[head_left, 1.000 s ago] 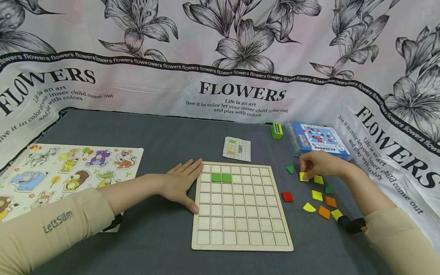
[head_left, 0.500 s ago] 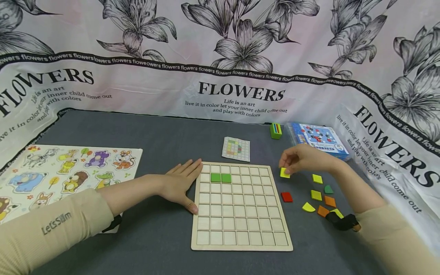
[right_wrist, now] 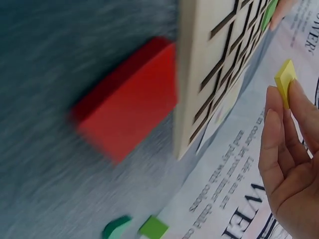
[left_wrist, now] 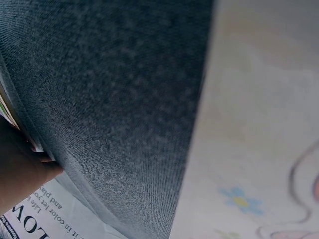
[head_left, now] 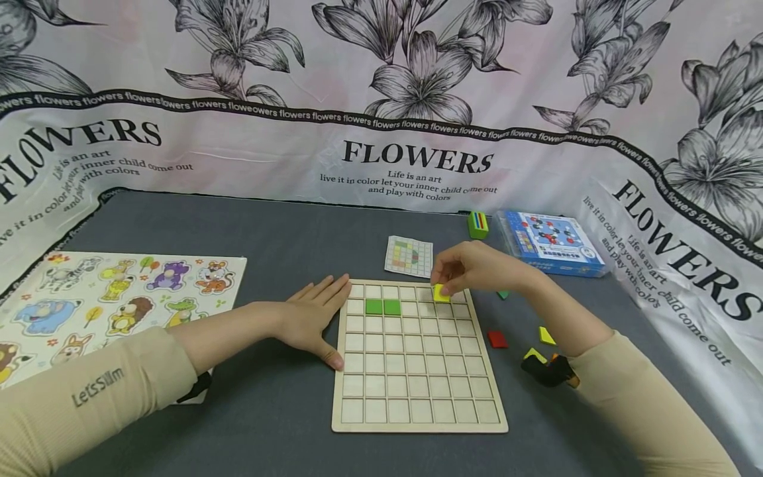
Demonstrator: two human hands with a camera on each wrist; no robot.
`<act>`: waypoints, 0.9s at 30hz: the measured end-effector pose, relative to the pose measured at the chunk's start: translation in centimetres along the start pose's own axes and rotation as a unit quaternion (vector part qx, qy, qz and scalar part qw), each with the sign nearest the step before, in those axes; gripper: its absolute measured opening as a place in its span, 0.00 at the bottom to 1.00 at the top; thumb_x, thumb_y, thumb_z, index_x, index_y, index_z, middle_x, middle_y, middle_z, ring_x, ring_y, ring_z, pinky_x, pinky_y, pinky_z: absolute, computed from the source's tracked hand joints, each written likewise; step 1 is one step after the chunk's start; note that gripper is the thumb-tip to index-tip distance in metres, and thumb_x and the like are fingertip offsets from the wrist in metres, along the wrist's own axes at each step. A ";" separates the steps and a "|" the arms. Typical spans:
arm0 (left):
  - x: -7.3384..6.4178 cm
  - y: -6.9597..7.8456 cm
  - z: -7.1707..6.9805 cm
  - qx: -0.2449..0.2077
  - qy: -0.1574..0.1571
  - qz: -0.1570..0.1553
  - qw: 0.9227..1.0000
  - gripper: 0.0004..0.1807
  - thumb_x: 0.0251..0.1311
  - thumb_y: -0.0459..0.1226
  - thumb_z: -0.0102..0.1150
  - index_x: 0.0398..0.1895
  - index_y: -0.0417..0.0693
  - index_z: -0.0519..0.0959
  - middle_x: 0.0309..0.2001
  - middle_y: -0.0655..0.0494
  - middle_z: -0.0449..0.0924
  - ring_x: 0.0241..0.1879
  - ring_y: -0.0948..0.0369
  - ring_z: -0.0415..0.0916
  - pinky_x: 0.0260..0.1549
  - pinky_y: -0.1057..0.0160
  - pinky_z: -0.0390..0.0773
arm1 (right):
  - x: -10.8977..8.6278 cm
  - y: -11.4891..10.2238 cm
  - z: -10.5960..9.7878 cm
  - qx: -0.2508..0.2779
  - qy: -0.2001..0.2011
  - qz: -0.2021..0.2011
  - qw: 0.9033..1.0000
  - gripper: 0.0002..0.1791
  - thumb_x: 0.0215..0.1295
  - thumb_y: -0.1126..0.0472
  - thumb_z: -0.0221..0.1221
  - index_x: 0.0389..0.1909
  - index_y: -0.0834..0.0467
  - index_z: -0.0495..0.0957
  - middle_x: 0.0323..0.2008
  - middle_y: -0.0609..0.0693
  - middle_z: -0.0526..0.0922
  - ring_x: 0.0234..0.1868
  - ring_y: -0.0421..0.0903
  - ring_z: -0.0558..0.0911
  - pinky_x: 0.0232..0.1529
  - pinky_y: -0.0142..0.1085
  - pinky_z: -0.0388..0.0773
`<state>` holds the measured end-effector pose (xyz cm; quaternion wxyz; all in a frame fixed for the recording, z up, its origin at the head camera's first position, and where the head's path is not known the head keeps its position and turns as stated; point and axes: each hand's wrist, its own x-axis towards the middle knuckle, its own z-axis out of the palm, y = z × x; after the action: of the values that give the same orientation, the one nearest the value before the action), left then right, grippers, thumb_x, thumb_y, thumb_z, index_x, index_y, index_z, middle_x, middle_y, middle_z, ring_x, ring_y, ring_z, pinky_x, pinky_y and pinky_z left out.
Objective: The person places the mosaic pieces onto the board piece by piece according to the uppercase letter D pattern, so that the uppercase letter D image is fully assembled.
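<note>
A yellow square tile (head_left: pixel 441 293) is pinched between thumb and fingers of my right hand (head_left: pixel 471 268), over the top right cells of the wooden grid board (head_left: pixel 420 371). In the right wrist view the same yellow tile (right_wrist: pixel 285 79) stands up out of the fingertips. My left hand (head_left: pixel 310 321) lies with fingers straight, its thumb and fingertips along the board's left edge. Two green square tiles (head_left: pixel 383 307) sit side by side in the board's second row. Just behind the board lies a small pattern card (head_left: pixel 408 257) with a coloured grid.
Right of the board lie a red tile (head_left: pixel 497 339) and several yellow pieces (head_left: pixel 546 335), partly hidden by the right forearm. Farther back are a green striped block (head_left: pixel 478 225) and a blue box (head_left: pixel 554 242). An animal picture board (head_left: pixel 131 298) lies at left, under the left forearm.
My right hand has picked up the yellow tile from among the loose pieces and carried it left over the board. My left hand has stayed in place.
</note>
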<state>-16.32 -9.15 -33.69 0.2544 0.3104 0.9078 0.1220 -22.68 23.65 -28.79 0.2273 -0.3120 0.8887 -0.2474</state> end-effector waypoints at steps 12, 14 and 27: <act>0.0 -0.1 0.1 0.007 0.000 -0.002 1.000 0.71 0.49 0.67 0.65 0.80 0.43 0.32 0.81 0.47 0.22 0.81 0.45 0.23 0.77 0.39 0.36 | 3.3 -1.8 0.8 0.009 -0.002 -0.019 1.000 0.06 0.61 0.61 0.68 0.38 0.49 0.84 0.32 0.46 0.87 0.35 0.45 0.84 0.40 0.44 0.83; 0.0 -0.1 0.0 0.007 0.000 -0.001 1.000 0.71 0.49 0.67 0.65 0.80 0.43 0.32 0.81 0.47 0.22 0.81 0.45 0.23 0.77 0.39 0.36 | 3.7 -1.8 0.9 0.013 -0.007 -0.018 1.000 0.06 0.61 0.62 0.68 0.38 0.50 0.84 0.32 0.46 0.86 0.35 0.45 0.83 0.39 0.43 0.82; -0.1 0.0 -0.1 0.003 0.000 -0.001 1.000 0.71 0.49 0.67 0.66 0.80 0.43 0.32 0.81 0.47 0.23 0.81 0.44 0.24 0.77 0.39 0.36 | 4.9 -2.4 1.8 -0.010 -0.055 0.002 0.998 0.07 0.57 0.65 0.70 0.35 0.53 0.84 0.31 0.47 0.85 0.34 0.41 0.80 0.39 0.35 0.79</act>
<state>-16.27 -9.21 -33.55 0.2536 0.3098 0.9085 0.1194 -24.05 18.19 -30.01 0.2734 -0.3257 0.8778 -0.2207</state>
